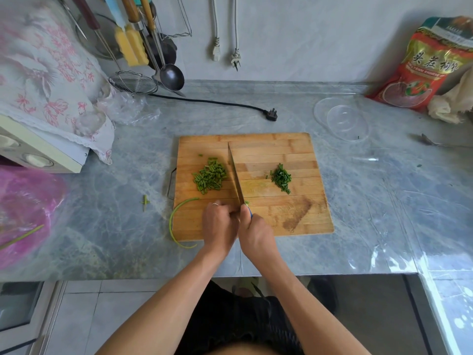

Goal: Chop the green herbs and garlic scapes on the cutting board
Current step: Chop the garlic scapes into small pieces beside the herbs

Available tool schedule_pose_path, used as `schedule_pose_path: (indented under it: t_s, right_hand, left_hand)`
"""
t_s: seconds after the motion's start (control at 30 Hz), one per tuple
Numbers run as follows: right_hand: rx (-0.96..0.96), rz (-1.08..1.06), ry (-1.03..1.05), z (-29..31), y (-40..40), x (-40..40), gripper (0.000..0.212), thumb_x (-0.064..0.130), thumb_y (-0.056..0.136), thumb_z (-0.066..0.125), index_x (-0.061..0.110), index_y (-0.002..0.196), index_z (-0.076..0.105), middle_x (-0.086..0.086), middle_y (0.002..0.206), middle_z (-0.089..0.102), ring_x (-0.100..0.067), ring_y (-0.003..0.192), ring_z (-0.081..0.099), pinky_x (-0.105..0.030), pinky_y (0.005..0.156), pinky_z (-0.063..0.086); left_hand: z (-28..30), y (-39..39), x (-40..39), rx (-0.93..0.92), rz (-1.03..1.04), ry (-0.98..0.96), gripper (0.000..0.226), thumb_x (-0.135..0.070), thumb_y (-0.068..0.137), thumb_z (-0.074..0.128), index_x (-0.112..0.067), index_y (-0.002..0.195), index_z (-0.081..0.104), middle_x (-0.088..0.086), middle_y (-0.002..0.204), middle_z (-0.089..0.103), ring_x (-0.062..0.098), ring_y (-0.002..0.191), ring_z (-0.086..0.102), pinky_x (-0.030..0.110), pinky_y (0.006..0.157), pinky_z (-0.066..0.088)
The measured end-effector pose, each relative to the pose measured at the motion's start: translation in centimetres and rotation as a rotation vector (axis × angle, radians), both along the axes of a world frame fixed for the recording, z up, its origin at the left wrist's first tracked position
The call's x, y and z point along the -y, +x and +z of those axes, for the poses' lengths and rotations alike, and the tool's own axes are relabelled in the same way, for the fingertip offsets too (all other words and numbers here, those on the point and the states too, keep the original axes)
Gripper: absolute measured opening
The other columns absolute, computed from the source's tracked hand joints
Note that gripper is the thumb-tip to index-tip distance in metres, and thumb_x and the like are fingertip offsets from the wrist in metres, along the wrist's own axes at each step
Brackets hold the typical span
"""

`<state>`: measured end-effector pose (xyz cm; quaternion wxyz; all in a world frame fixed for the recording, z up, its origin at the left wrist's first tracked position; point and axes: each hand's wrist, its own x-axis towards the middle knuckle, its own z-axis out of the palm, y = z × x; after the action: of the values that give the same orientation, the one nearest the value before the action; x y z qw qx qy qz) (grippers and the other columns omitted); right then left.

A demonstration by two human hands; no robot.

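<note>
A grey marbled countertop (281, 111) runs along a pale grey wall (307, 34), with white tiled cabinet fronts (102, 316) below its front edge. On the wall hang two white power plugs (225, 56), ladles (171, 76), a wire skimmer (133, 83) and a yellow sponge brush (131, 46). At the left stands a cream appliance (43, 152) under a floral cloth (48, 73), beside a pink plastic bag (23, 211); a black plug (271, 115), clear plastic lids (341, 119) and a red food bag (425, 65) lie farther back and right.
</note>
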<state>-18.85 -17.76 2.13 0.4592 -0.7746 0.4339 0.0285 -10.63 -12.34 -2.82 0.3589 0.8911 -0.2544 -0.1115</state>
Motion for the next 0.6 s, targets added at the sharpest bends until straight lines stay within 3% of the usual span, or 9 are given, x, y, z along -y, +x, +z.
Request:
schedule_pose_path:
  t_s: [0.07, 0.17, 0.3, 0.5, 0.6]
  right_hand:
    - [0.02, 0.003, 0.037, 0.5, 1.2, 0.8, 0.046, 0.047, 0.102, 0.025, 0.011, 0.09, 0.05, -0.005, 0.079, 0.053, -0.024, 0.074, 0.05, -0.028, 0.066, 0.036]
    - [0.051, 0.02, 0.026, 0.5, 1.3, 1.9, 0.052, 0.051, 0.102, 0.023, 0.016, 0.072, 0.048, 0.001, 0.065, 0.049, -0.018, 0.06, 0.048, -0.026, 0.056, 0.038]
    - [0.126, -0.039, 0.049, 0.2, -0.1, 2.8, 0.066, 0.061, 0.098, 0.02, 0.01, 0.068, 0.049, 0.0, 0.055, 0.047, -0.018, 0.05, 0.045, -0.035, 0.054, 0.042]
    - [0.131, 0.013, 0.008, 0.6, -2.5, 2.4, 0.071, 0.058, 0.099, 0.025, -0.002, 0.07, 0.05, -0.003, 0.053, 0.045, -0.016, 0.048, 0.042, -0.027, 0.046, 0.032]
    - [0.11, 0.06, -0.019, 0.2, -2.8, 1.8, 0.058, 0.051, 0.102, 0.028, 0.007, 0.069, 0.046, -0.007, 0.059, 0.047, -0.019, 0.054, 0.042, -0.023, 0.046, 0.028]
  left_hand:
    - [-0.5, 0.1, -0.2, 0.021, -0.009, 0.036, 0.023, -0.016, 0.076, 0.057, -0.016, 0.054, 0.064, 0.0, 0.053, 0.059, 0.02, 0.059, 0.052, 0.037, 0.05, 0.04]
    - [-1.2, 0.3, -0.4, -0.009, 0.02, 0.031, 0.024, -0.014, 0.077, 0.061, -0.028, 0.057, 0.062, -0.005, 0.059, 0.059, 0.019, 0.063, 0.055, 0.03, 0.053, 0.033]
    - [-1.1, 0.3, -0.6, -0.005, 0.003, -0.029, 0.015, -0.014, 0.079, 0.072, -0.026, 0.086, 0.077, -0.006, 0.081, 0.072, 0.016, 0.076, 0.064, 0.031, 0.067, 0.048]
    - [-1.4, -0.3, -0.7, 0.041, 0.067, -0.013, 0.007, -0.019, 0.079, 0.08, -0.021, 0.085, 0.078, 0.003, 0.078, 0.069, 0.024, 0.072, 0.062, 0.033, 0.064, 0.048]
    - [-1.2, -0.4, -0.5, 0.084, 0.063, -0.004, 0.003, -0.022, 0.083, 0.075, -0.023, 0.083, 0.078, 0.003, 0.076, 0.067, 0.025, 0.069, 0.059, 0.034, 0.062, 0.044]
